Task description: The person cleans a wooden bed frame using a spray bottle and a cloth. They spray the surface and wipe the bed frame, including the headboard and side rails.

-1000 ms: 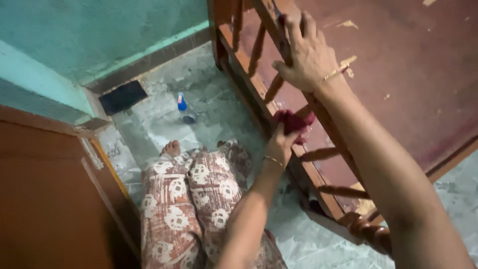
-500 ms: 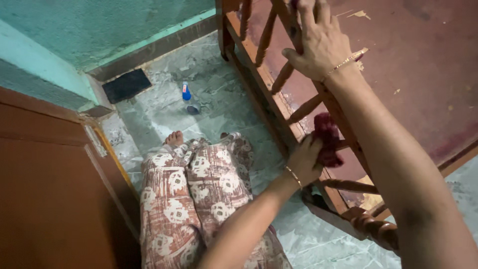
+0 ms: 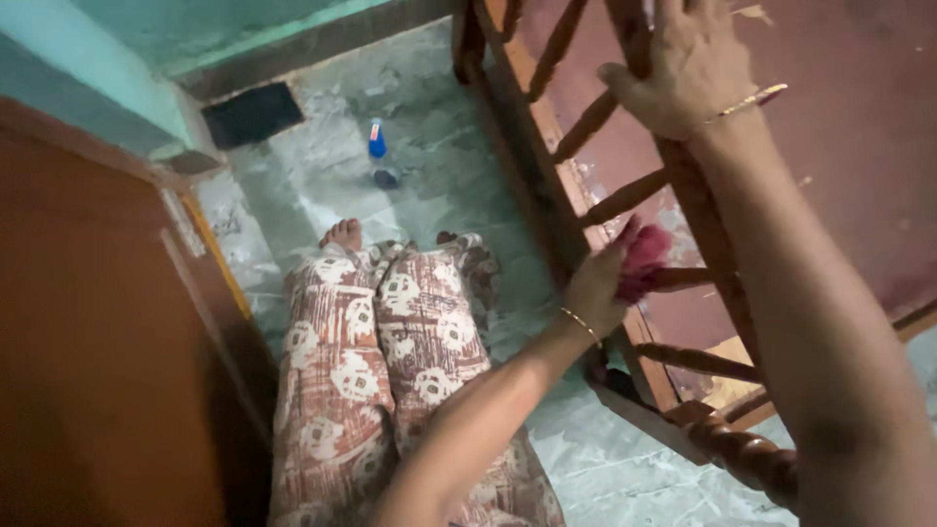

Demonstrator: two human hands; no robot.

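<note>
A wooden frame with turned spindles (image 3: 625, 200) lies on its side against a dark red board (image 3: 839, 146). My left hand (image 3: 597, 288) grips a dark red cloth (image 3: 642, 256) and presses it against a spindle and the lower rail (image 3: 547, 185). My right hand (image 3: 683, 68) wraps around the upper rail of the frame and holds it steady. Both wrists wear thin gold bangles.
My legs in patterned brown and white trousers (image 3: 371, 361) stretch over the pale marble floor (image 3: 322, 185). A small bottle with a blue cap (image 3: 379, 151) stands on the floor beyond my feet. An orange-brown door (image 3: 98, 342) fills the left side, below a teal wall (image 3: 117, 59).
My left hand slid the cloth down the lower rail, away from the frame's corner post, and now rubs at a lower spindle. The right hand kept its grip on the upper rail.
</note>
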